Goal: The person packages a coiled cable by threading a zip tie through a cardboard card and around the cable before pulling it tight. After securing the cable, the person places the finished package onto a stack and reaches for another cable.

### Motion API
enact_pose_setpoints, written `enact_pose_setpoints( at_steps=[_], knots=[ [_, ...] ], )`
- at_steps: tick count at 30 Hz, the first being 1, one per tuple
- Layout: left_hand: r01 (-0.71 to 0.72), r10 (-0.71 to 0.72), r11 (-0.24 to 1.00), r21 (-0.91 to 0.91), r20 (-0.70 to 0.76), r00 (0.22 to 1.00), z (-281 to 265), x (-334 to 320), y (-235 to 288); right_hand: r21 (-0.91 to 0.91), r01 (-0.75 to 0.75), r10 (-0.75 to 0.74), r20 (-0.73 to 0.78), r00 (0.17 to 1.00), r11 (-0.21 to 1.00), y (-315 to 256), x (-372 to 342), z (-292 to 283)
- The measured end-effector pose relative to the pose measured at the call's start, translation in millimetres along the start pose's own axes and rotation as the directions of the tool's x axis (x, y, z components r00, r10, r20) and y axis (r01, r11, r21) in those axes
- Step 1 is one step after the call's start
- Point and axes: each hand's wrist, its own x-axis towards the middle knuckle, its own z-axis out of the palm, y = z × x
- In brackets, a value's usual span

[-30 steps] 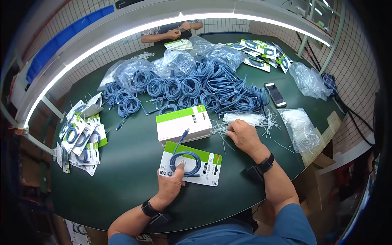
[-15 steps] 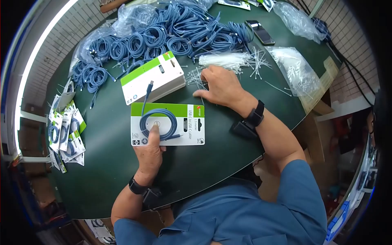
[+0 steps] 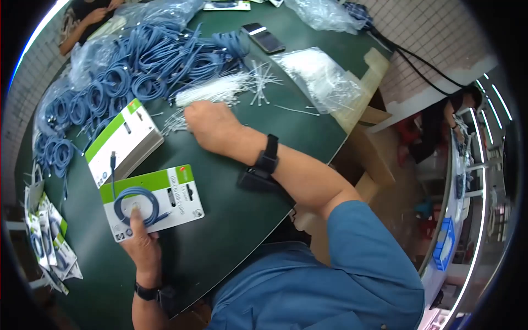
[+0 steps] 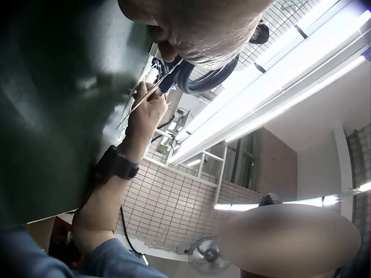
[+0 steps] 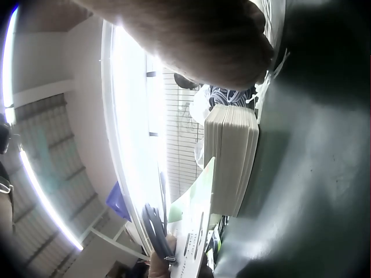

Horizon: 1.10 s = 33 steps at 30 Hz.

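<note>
In the head view, the left hand [image 3: 144, 247] grips a green-and-white card [image 3: 184, 209] from below, its thumb lying over a coiled blue cable [image 3: 155, 206] on the front. One cable end sticks up past the card's top edge. The right hand [image 3: 217, 127] is at the near edge of a pile of white cable ties [image 3: 212, 89], fingers bent down and their tips hidden. Whether it pinches a tie cannot be seen. Behind the card stands a stack of similar cards [image 3: 124, 143], also in the right wrist view [image 5: 232, 165].
Many coiled blue cables [image 3: 148, 55] and plastic bags lie across the back. Packed cards [image 3: 52, 242] are heaped at the left. A phone [image 3: 263, 37] and a bag of white ties [image 3: 319, 80] lie beyond the right hand. Another person's arms [image 3: 82, 27] show at the top left.
The head view has turned, shifting the table's contents leftward. The left hand keeps its grip on the card and cable. The right hand's thumb, spread out earlier, is now out of sight.
</note>
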Motion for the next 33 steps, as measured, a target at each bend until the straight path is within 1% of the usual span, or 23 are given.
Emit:
enact_pose_setpoints(
  at_steps=[2,3,6,8,10,11,12,14,15,17,22,25,26,29,30,33],
  knots=[
    [0.004,-0.003,1.0,0.017,-0.023,1.0,-2.3,1.3,0.8,0.095,0.017,-0.015,-0.027,1.0,0.995,-4.7,-2.9,-6.6],
    [0.003,-0.001,0.999,0.033,-0.043,0.999,-0.6,1.6,0.2,0.082,0.013,-0.011,-0.025,1.0,0.997,-1.8,-2.7,-8.4],
    [0.008,-0.007,1.0,0.022,-0.047,0.999,4.4,1.0,0.0,0.145,0.024,-0.036,0.083,0.996,0.989,-1.9,0.1,-5.1],
    [0.005,-0.002,0.999,0.049,-0.064,0.998,1.5,-0.6,3.3,0.159,0.026,-0.04,0.09,0.995,0.987,-0.3,0.5,0.2],
    [-0.005,0.006,1.0,0.03,-0.047,0.999,4.0,-1.1,2.4,0.166,0.03,-0.047,0.101,0.994,0.986,5.0,2.5,4.7],
    [-0.009,0.011,1.0,0.029,-0.04,0.999,3.8,-1.8,3.7,0.148,0.034,-0.046,0.078,0.996,0.988,6.6,2.4,5.5],
    [-0.018,0.022,0.998,0.067,-0.052,0.998,4.5,-3.3,6.8,0.135,0.037,-0.045,0.053,0.998,0.99,7.7,0.9,6.0],
    [-0.018,0.019,0.999,0.035,-0.037,0.999,10.6,-4.7,11.7,0.132,-0.001,-0.006,0.052,0.999,0.991,4.1,1.2,-4.9],
    [-0.026,0.03,0.997,0.066,-0.054,0.998,10.8,-4.7,12.2,0.167,0.008,-0.015,0.043,0.999,0.986,4.8,1.1,-5.8],
    [-0.023,0.024,0.999,0.023,-0.011,1.0,10.8,-4.3,13.6,0.154,0.057,-0.049,-0.056,0.997,0.986,6.8,0.8,-5.8],
    [-0.063,0.064,0.995,0.078,-0.009,0.998,16.3,-1.6,27.5,0.188,0.059,-0.042,-0.094,0.995,0.98,3.8,-0.1,-15.3],
    [-0.109,0.108,0.985,0.136,0.014,0.994,20.4,-0.2,38.4,0.195,-0.014,0.043,-0.145,0.989,0.981,5.6,2.6,-20.7],
    [-0.113,0.113,0.986,0.121,0.006,0.994,21.3,-0.7,38.1,0.183,-0.001,0.028,-0.143,0.989,0.983,8.0,3.4,-20.0],
    [-0.239,0.243,0.94,0.245,0.01,0.97,23.9,-1.5,39.0,0.23,0.052,-0.007,-0.192,0.981,0.972,14.5,7.6,-15.6],
    [-0.238,0.244,0.943,0.233,0.0,0.97,24.6,-2.2,38.3,0.221,0.062,-0.02,-0.187,0.982,0.973,16.6,8.6,-15.9],
    [-0.306,0.3,0.925,0.225,0.062,0.952,24.7,-6.2,34.1,0.242,0.123,-0.08,-0.179,0.981,0.962,19.3,6.0,-16.2]
  ],
)
